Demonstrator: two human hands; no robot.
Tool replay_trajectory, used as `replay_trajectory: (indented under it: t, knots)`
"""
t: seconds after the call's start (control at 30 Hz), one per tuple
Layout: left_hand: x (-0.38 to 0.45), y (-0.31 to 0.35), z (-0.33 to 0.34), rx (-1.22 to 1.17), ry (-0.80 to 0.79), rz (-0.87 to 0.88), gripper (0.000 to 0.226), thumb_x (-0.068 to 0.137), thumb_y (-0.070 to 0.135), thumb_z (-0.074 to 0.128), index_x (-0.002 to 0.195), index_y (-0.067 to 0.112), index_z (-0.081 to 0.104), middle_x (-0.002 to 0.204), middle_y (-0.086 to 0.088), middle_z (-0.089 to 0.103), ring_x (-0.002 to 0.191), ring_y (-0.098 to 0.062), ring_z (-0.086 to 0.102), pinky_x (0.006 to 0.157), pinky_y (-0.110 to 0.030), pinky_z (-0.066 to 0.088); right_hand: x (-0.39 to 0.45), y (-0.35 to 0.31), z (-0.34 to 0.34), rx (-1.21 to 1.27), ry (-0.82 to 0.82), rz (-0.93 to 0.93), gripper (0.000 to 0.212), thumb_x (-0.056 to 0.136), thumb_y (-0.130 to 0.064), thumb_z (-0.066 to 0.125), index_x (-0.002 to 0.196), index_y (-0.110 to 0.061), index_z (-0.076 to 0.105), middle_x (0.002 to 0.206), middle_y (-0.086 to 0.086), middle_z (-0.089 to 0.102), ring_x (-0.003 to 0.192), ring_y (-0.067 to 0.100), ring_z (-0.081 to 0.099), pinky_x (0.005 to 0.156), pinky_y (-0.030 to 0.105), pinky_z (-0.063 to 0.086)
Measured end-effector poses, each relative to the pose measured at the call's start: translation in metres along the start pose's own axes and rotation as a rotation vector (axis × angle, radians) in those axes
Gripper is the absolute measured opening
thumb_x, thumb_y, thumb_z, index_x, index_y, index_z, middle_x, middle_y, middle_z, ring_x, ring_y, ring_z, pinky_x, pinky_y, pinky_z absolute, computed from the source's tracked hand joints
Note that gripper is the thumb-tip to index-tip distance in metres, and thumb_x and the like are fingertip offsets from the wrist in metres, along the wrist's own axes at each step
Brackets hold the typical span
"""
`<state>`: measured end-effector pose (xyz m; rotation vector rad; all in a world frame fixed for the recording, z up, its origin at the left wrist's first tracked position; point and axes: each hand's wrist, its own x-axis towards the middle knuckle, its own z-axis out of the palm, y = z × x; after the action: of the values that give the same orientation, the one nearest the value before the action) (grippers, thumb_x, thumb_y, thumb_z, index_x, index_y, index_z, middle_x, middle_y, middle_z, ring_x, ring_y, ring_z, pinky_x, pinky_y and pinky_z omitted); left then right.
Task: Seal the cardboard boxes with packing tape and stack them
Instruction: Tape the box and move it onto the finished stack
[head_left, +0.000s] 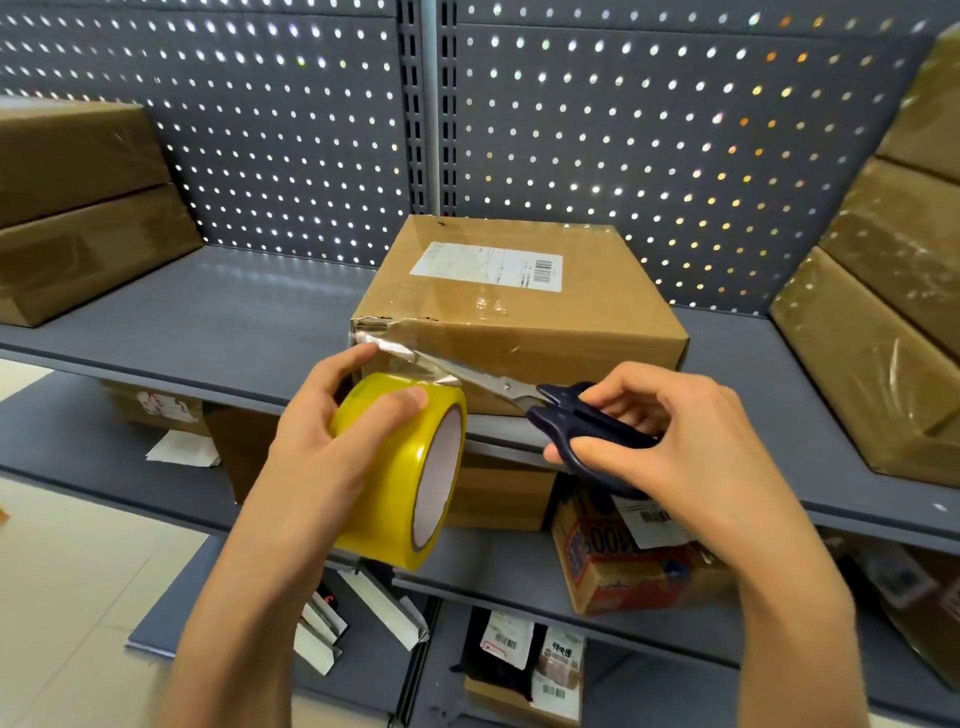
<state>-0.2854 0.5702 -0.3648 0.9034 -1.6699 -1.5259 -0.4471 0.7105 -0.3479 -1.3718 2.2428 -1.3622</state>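
Observation:
A brown cardboard box (519, 306) with a white shipping label stands on the grey shelf (218, 317), its front left corner torn. My left hand (332, 431) grips a yellow roll of packing tape (405, 467) just below that corner. A clear strip of tape (400, 358) runs from the roll up to the box's front edge. My right hand (670, 441) grips dark blue scissors (566, 415), and their blades lie against the stretched strip in front of the box.
Two stacked boxes (78, 208) sit at the shelf's left end, and a taller stack (893, 291) leans at the right. A perforated grey back panel (623, 130) closes the shelf behind. Lower shelves hold several parcels, an orange carton (623, 566) and loose papers.

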Motion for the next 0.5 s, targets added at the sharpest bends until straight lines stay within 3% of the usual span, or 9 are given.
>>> replay_trajectory:
  t: [0.13,0.3,0.43,0.5]
  knots:
    - [-0.002,0.004,0.010,-0.012,-0.007,0.047,0.061,0.060,0.042,0.077,0.117,0.042,0.058,0.104,0.012,0.062,0.084,-0.007,0.062,0.062,-0.024,0.045,-0.005,0.000,-0.004,0.001,0.073,-0.031,0.024,0.056,-0.033,0.083,0.073,-0.024,0.067,0.069,-0.023,0.067,0.063,-0.002,0.060,0.056,0.007,0.042]
    - [-0.005,-0.002,0.026,0.015,-0.039,0.048,0.043,0.080,0.029,0.072,0.120,0.036,0.058,0.092,0.017,0.061,0.066,0.012,0.059,0.055,-0.010,0.045,-0.008,0.009,-0.030,0.067,0.443,-0.004,0.026,0.060,-0.043,0.080,0.074,-0.028,0.063,0.070,-0.022,0.067,0.062,-0.003,0.059,0.057,0.007,0.042]
    - [-0.005,-0.002,0.035,0.055,-0.094,0.089,0.055,0.067,0.041,0.073,0.119,0.039,0.056,0.083,0.033,0.062,0.071,0.015,0.058,0.052,-0.002,0.041,-0.009,0.032,-0.055,-0.119,0.555,0.142,0.025,0.067,-0.038,0.082,0.077,-0.027,0.062,0.067,-0.016,0.063,0.060,-0.001,0.058,0.055,0.011,0.046]
    - [-0.006,-0.001,0.041,0.053,-0.113,0.103,0.055,0.072,0.037,0.077,0.122,0.039,0.055,0.086,0.028,0.062,0.072,0.015,0.057,0.054,-0.001,0.041,-0.007,0.045,-0.053,-0.185,0.586,0.252,0.027,0.073,-0.035,0.080,0.084,-0.019,0.060,0.075,-0.008,0.063,0.068,0.006,0.060,0.060,0.018,0.047]
